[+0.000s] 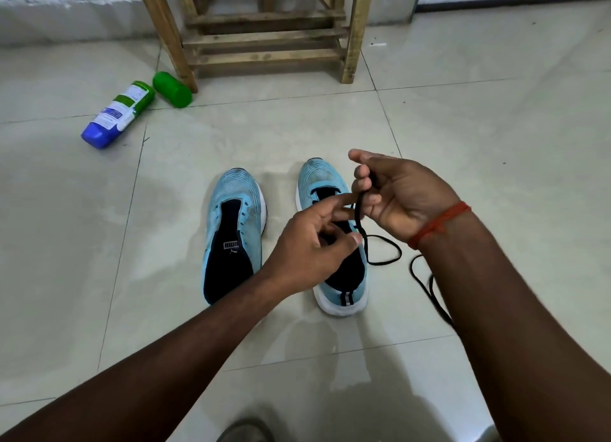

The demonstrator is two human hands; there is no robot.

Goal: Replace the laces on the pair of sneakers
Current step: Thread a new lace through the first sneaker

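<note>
Head view shows your right hand (401, 198) raised over the shoes, its fingers curled round and pinching a black flat shoelace (361, 210) near one end. From that pinch the lace drops, loops loosely on the pale tiled floor (496, 144) and runs on under your right forearm. Your left hand (310, 248) hangs just beside it with fingers loosely spread, gripping nothing that shows; the thumb tip lies right by the lace, but whether it touches I cannot tell. Below, a light-blue knit sneaker (231, 190) with a white sole stands on the floor with bare eyelets, and the twin sneaker (344, 296) stands close beside it, partly hidden by your left hand, so whether any lace is threaded there I cannot tell. Expect the lace to be very light, limp and prone to twisting, so I judge you should take it right at the stiff tip for threading and keep the slack off to the side. The sneakers look soft and light and may slide on smooth tile; steady one by the heel or side wall. Their openings show only dark lining. Farther off, a white-and-green plastic bottle (119, 112) with a blue cap lies on its side beside a green plastic cylinder (172, 89), near a wooden stool (264, 41); their contents cannot be seen.
</note>
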